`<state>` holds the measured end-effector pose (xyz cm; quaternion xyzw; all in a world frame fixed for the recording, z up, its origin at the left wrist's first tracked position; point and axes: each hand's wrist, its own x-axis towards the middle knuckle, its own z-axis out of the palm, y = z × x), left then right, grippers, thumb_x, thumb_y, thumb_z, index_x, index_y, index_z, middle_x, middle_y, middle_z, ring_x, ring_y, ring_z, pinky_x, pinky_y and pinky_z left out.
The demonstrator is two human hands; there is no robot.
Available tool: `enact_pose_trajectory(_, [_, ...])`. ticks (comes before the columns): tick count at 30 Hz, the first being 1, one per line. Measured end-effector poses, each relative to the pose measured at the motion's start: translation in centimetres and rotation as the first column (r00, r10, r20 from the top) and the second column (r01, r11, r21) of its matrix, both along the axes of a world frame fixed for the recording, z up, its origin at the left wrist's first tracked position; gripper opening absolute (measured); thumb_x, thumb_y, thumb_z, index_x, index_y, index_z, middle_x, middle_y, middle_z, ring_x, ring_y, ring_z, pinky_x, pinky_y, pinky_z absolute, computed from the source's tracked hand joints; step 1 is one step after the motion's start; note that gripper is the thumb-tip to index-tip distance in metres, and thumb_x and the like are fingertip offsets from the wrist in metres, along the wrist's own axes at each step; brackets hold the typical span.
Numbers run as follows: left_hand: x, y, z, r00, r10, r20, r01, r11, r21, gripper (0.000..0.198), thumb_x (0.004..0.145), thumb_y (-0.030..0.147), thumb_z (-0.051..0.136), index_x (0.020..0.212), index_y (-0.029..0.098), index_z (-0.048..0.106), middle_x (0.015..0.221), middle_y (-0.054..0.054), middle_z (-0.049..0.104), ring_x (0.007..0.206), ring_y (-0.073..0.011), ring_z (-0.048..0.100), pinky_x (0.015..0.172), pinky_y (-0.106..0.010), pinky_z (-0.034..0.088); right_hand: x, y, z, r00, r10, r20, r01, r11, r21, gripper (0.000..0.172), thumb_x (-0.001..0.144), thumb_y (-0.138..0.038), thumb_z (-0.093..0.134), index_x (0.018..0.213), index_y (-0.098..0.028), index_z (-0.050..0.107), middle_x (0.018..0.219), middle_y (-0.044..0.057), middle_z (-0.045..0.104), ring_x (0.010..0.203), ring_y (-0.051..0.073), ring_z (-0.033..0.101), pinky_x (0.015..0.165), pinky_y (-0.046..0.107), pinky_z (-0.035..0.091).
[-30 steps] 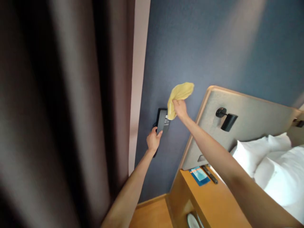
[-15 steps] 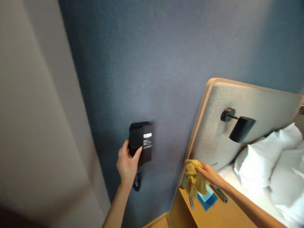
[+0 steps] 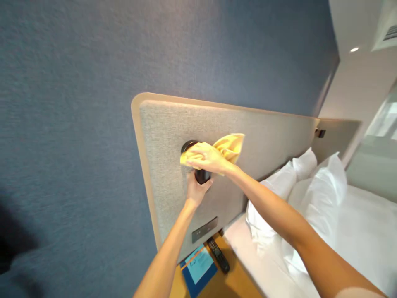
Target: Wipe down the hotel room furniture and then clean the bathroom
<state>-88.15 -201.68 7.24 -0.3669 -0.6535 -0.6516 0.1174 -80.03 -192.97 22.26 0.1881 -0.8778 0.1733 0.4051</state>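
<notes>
A black wall lamp [image 3: 203,176] is fixed to the grey upholstered headboard [image 3: 164,124]. From below, my left hand [image 3: 196,191] grips the lamp's shade, fingers wrapped around it. My right hand [image 3: 206,157] holds a yellow cloth [image 3: 231,145] against the upper part of the lamp, near its round base on the headboard. Cloth and hand hide most of the lamp's arm and shade.
Beneath the lamp, a wooden nightstand [image 3: 231,287] carries a blue booklet [image 3: 198,269] and a black remote control [image 3: 218,254]. A socket panel [image 3: 204,229] is set in the headboard. White pillows [image 3: 322,207] lie on the bed to the right.
The view has swung right towards the headboard. My left hand has let go of the wall phone and now grips the lamp. My right hand has brought the yellow cloth up onto the lamp.
</notes>
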Motion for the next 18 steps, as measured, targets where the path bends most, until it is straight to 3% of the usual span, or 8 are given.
enact_pose_trajectory(2, [-0.1,1.3,0.3,0.995,-0.006,0.099,-0.001,0.997,0.073,0.055,0.064,0.037,0.077,0.108,0.015,0.053,0.106,-0.009,0.057,0.102,-0.0245,0.058,0.094,-0.040,0.048,-2.7,1.3,0.8,0.981,0.004,0.193,-0.051,0.970,0.239,0.032,0.096,-0.049,0.050,0.101,-0.022,0.067,0.101,0.002,0.061,0.095,0.015,0.055,0.089,0.029,0.042])
enact_pose_trajectory(4, [0.0,0.9,0.4,0.996,0.004,0.086,-0.012,0.996,0.084,0.056,0.066,0.044,0.076,0.108,0.016,0.052,0.107,-0.010,0.058,0.102,-0.0242,0.058,0.092,-0.038,0.048,-3.7,2.5,1.8,0.970,-0.092,0.223,0.021,0.953,0.302,0.031,0.099,-0.045,0.048,0.106,-0.022,0.067,0.098,0.003,0.061,0.091,0.014,0.056,0.084,0.027,0.042])
enact_pose_trajectory(7, [0.0,-0.9,1.0,0.998,0.036,-0.041,-0.041,0.991,-0.126,0.054,0.072,0.055,0.070,0.104,0.015,0.055,0.102,-0.010,0.061,0.095,-0.0241,0.059,0.085,-0.036,0.048,-5.0,2.8,3.8,0.972,-0.234,0.009,0.215,0.909,0.356,0.031,0.098,-0.044,0.051,0.105,-0.018,0.067,0.100,0.007,0.059,0.093,0.018,0.055,0.078,0.027,0.042])
enact_pose_trajectory(9, [-0.6,-2.9,1.6,0.990,-0.004,-0.140,-0.045,0.936,-0.349,0.049,0.083,0.061,0.056,0.100,0.015,0.058,0.096,-0.009,0.064,0.089,-0.0235,0.061,0.080,-0.035,0.047,-6.4,1.7,4.9,0.964,-0.174,-0.202,0.236,0.908,0.346,0.035,0.099,-0.046,0.049,0.107,-0.017,0.065,0.110,0.010,0.058,0.103,0.021,0.052,0.080,0.028,0.043])
enact_pose_trajectory(12, [-2.1,-8.7,1.4,0.945,-0.015,-0.327,-0.164,0.844,-0.510,0.050,0.098,0.056,0.032,0.096,0.017,0.063,0.090,-0.006,0.069,0.083,-0.0206,0.065,0.078,-0.032,0.047,-7.9,1.8,5.5,0.954,0.146,-0.262,0.022,0.838,0.545,0.034,0.101,-0.046,0.045,0.101,-0.018,0.065,0.112,0.008,0.060,0.105,0.019,0.051,0.085,0.030,0.044])
enact_pose_trajectory(14, [-2.9,-14.8,0.3,0.872,0.072,-0.484,-0.341,0.798,-0.497,0.043,0.099,0.052,0.038,0.096,0.020,0.066,0.091,-0.003,0.072,0.082,-0.0174,0.068,0.076,-0.027,0.049,-7.7,5.2,6.1,0.945,0.290,-0.151,-0.079,0.651,0.755,0.033,0.102,-0.039,0.042,0.089,-0.019,0.065,0.099,0.005,0.062,0.092,0.016,0.053,0.084,0.030,0.044])
enact_pose_trajectory(16, [-3.6,-21.0,-1.0,0.770,0.124,-0.626,-0.490,0.743,-0.455,0.031,0.097,0.046,0.049,0.091,0.022,0.069,0.087,0.002,0.074,0.076,-0.0130,0.070,0.072,-0.020,0.050,-6.9,10.3,8.1,0.950,0.294,-0.102,-0.051,0.470,0.881,0.036,0.102,-0.035,0.041,0.078,-0.020,0.063,0.081,0.004,0.059,0.076,0.014,0.049,0.074,0.027,0.042])
enact_pose_trajectory(18, [-4.5,-25.0,-1.3,0.658,0.220,-0.720,-0.626,0.691,-0.361,0.037,0.097,0.040,0.050,0.069,0.021,0.065,0.059,0.006,0.063,0.048,-0.0068,0.058,0.052,-0.016,0.042,-6.2,13.8,11.6,0.932,0.220,-0.289,0.161,0.466,0.870,0.039,0.100,-0.040,0.043,0.074,-0.021,0.064,0.073,0.004,0.055,0.068,0.014,0.044,0.063,0.026,0.037])
